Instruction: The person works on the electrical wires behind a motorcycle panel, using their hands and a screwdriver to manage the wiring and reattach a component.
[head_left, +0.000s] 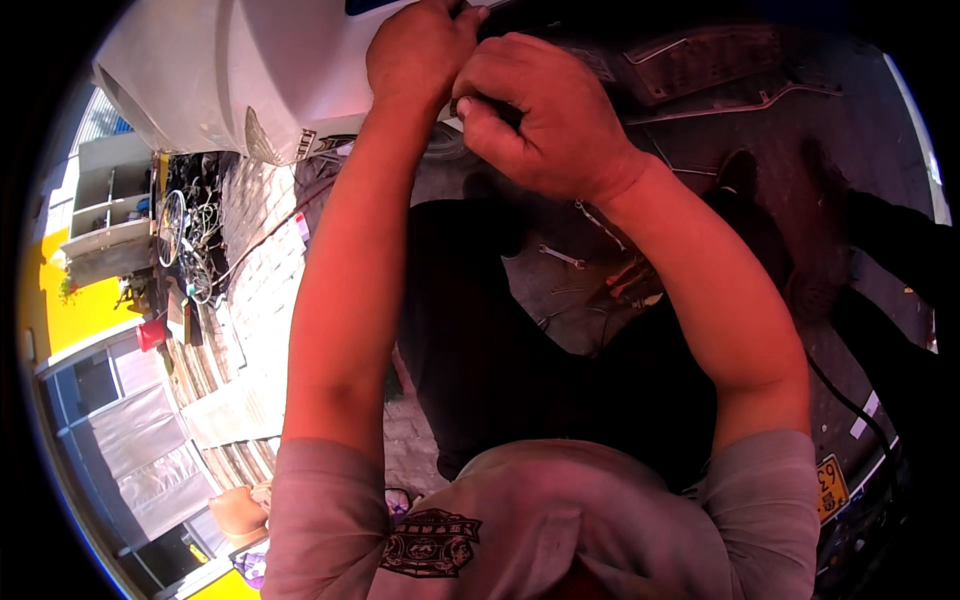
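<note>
Both hands are raised side by side at the edge of a white vehicle body [290, 60]. My left hand [418, 52] is curled at the panel's dark edge; its fingertips are partly hidden, and what they grip cannot be made out. Close against it, my right hand [550, 115] is closed, with the fingers folded in and the thumb pressed toward them. Anything inside that fist is hidden or too small to name. Below the hands, an open-ended wrench [562, 257] lies on the dark ground, with another slim metal tool [600, 222] near my right wrist.
Orange-handled tools [628, 280] lie between my knees. A dark panel [700, 65] is beyond my right hand. Another person's dark-clothed leg [890, 360] stands at right, near a black cable [850, 400] and a yellow plate [831, 487]. Bicycles [175, 228] stand far left.
</note>
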